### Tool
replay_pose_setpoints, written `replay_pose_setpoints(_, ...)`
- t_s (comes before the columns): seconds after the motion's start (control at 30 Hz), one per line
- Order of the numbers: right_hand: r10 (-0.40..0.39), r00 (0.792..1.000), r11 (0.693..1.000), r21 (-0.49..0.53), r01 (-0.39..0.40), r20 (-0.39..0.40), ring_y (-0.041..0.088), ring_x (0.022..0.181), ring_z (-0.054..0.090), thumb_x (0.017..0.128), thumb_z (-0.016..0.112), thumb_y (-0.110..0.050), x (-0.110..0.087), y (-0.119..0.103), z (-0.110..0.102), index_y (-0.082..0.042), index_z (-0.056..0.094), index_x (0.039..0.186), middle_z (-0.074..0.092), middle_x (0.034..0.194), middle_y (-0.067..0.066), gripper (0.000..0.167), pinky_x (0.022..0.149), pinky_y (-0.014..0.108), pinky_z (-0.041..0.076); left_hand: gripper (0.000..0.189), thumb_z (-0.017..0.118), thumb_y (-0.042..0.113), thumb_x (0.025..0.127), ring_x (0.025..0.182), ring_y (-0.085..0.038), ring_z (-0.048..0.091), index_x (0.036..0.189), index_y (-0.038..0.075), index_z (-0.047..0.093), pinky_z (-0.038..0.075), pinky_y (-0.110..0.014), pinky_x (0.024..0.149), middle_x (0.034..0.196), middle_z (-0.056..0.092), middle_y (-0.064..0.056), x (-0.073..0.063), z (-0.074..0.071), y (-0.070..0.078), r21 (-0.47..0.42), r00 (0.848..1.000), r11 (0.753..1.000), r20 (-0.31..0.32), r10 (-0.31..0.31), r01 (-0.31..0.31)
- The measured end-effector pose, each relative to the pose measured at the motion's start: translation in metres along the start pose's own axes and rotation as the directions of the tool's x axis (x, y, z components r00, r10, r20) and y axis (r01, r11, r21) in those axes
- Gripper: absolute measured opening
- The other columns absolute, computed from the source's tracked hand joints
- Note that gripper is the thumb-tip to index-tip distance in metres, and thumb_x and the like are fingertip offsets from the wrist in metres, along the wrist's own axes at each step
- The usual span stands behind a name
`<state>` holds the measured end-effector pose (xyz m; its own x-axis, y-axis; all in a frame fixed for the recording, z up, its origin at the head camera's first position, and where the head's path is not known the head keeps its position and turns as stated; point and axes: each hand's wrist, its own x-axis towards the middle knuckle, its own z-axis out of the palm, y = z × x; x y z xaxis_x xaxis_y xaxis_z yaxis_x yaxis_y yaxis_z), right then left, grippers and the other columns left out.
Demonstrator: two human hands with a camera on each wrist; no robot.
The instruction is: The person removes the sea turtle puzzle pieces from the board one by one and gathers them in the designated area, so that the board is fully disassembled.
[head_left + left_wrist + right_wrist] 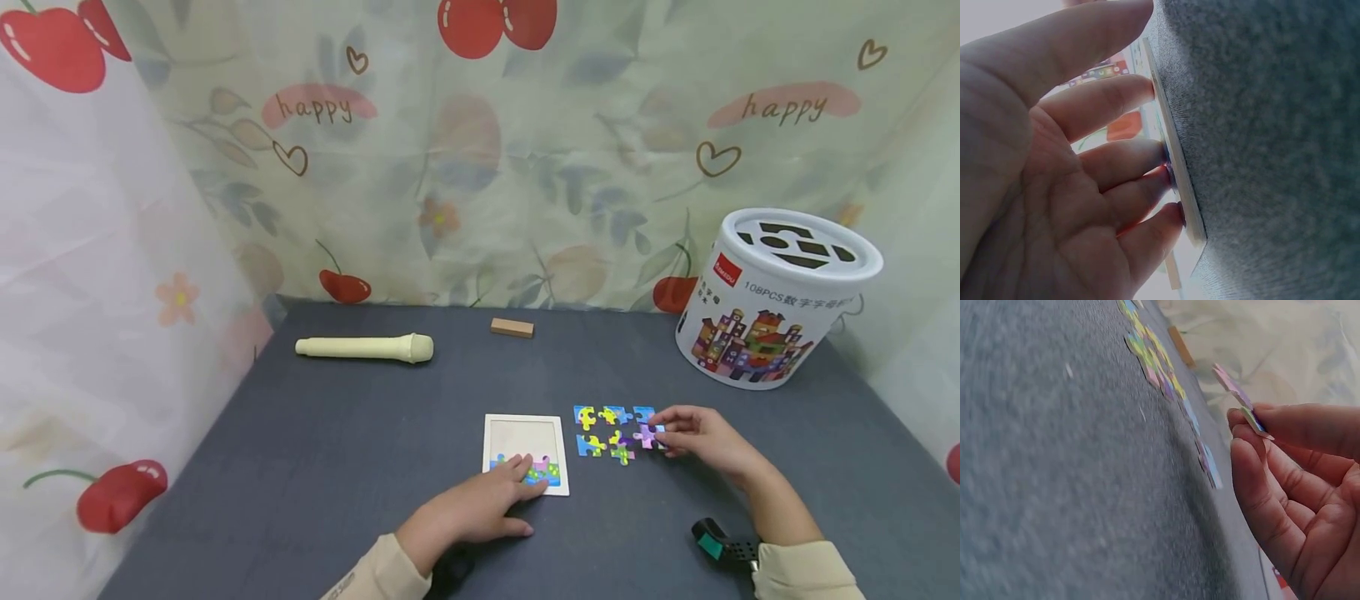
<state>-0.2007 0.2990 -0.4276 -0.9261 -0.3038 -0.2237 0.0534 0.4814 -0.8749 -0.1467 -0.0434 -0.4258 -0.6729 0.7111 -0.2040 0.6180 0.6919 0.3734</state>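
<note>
A pale wooden puzzle tray lies flat on the table, with joined colored pieces along its near side. My left hand rests on that side, covering some of them. In the left wrist view, its extended fingertips touch the tray. To the right, my right hand pinches a pink and purple jigsaw piece between thumb and fingers; the right wrist view shows it raised off the cloth. Several loose jigsaw pieces lie between tray and right hand, showing yellow, blue and green.
A cream toy microphone lies at the back left. Near the back edge sits a small wooden block. A white lidded bucket with printed building blocks stands at the back right. Patterned curtains hang behind the dark grey table.
</note>
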Motion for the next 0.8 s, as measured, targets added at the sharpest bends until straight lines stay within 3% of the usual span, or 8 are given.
replay_pose_setpoints(0.17,-0.006,1.0,1.0,-0.024,0.007,0.009,0.007,0.073,0.06,0.092,0.058,-0.019,-0.001,0.005,-0.006,0.012,0.051,0.118,0.065,0.089,0.005,0.041,0.069,0.028,0.056,0.058,0.065,0.032,0.087,0.141,-0.028,0.026,0.14,0.019,0.044,0.031,-0.037,0.111,0.152,0.029,-0.014,0.0,-0.002,-0.001,0.001,1.0,1.0,0.004,0.002,-0.002)
replay_pose_setpoints(0.43,0.061,0.998,0.997,-0.037,-0.06,0.003,0.008,0.069,0.058,0.092,0.059,-0.022,-0.002,0.01,-0.006,0.009,0.053,0.117,0.063,0.081,0.002,0.04,0.065,0.027,0.054,0.059,0.065,0.033,0.087,0.141,-0.028,0.027,0.14,0.019,0.044,0.032,-0.036,0.111,0.152,0.029,-0.013,-0.001,0.0,0.0,0.004,1.0,1.0,0.01,0.008,-0.008)
replay_pose_setpoints(0.8,0.048,0.997,0.998,-0.05,-0.045,0.052,0.007,0.069,0.056,0.092,0.058,-0.018,0.0,0.013,-0.004,0.011,0.055,0.115,0.061,0.084,0.002,0.037,0.064,0.026,0.055,0.059,0.064,0.034,0.087,0.142,-0.028,0.025,0.141,0.02,0.043,0.03,-0.036,0.112,0.152,0.027,-0.013,0.001,0.001,-0.003,-0.009,1.0,1.0,0.016,0.01,-0.01)
